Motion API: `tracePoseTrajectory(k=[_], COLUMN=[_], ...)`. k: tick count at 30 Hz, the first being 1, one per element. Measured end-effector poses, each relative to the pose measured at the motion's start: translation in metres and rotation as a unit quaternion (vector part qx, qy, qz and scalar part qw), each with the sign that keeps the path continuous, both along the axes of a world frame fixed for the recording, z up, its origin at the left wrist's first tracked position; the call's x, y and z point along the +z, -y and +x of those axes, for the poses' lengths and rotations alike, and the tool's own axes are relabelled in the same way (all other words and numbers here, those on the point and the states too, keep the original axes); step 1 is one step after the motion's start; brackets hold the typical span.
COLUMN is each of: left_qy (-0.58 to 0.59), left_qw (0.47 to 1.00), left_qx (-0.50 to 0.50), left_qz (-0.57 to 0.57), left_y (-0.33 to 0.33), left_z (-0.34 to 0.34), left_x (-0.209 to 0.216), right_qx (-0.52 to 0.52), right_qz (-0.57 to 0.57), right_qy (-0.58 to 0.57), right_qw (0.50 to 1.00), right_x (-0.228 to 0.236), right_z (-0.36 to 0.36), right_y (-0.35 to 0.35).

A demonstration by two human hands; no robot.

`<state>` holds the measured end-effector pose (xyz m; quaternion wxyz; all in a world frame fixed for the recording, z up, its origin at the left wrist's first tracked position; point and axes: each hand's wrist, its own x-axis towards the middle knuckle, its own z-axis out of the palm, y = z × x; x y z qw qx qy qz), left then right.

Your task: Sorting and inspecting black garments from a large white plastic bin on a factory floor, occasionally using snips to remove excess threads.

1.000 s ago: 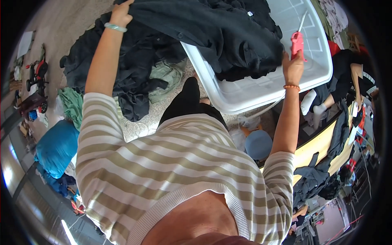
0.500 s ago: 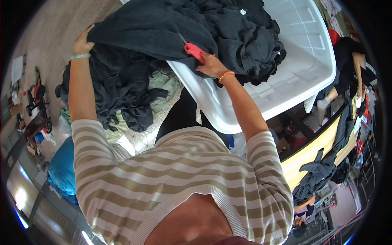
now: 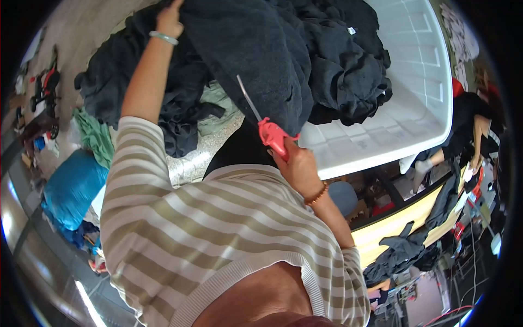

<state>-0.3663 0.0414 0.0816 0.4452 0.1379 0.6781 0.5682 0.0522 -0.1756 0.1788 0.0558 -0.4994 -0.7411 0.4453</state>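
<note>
A wide stretch of black garment (image 3: 245, 41) hangs over the near side of a white plastic tub. At its far left edge my left hand (image 3: 170, 22) is closed on the cloth, a pale bangle at the wrist. Close to my body, my right hand (image 3: 302, 169) grips red-handled scissors (image 3: 272, 136). Their slim metal blade points up and to the left, in front of the cloth. Both blades cannot be told apart. A crumpled heap of black clothes (image 3: 348, 71) lies in the tub, beside the held garment.
The white tub (image 3: 422, 71) fills the upper right. More black clothes (image 3: 125, 71) and pale green cloth (image 3: 220, 109) lie on the left. A blue bundle (image 3: 76, 188) sits further left. To the right are a wooden table edge (image 3: 376, 240) and a seated person (image 3: 463, 131).
My left hand has moved up and to the right with the garment. My right hand has drawn back toward my body with the scissors, and more of the blade shows.
</note>
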Motion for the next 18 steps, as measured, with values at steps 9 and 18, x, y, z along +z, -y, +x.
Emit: tracePoseTrajectory(k=[9,18], left_qy=[0.434,0.470], left_qw=[0.876,0.872], left_qx=[-0.152,-0.009], left_qz=[-0.144,0.138], left_y=[0.213,0.183], left_z=[0.173,0.178], left_x=[-0.087,-0.089], right_qx=[0.000,0.014], right_qz=[0.075,0.139], right_qy=[0.147,0.094], right_qw=[0.986,0.986], right_x=[-0.026,0.008], right_z=[0.026,0.028], right_y=[0.044,0.051])
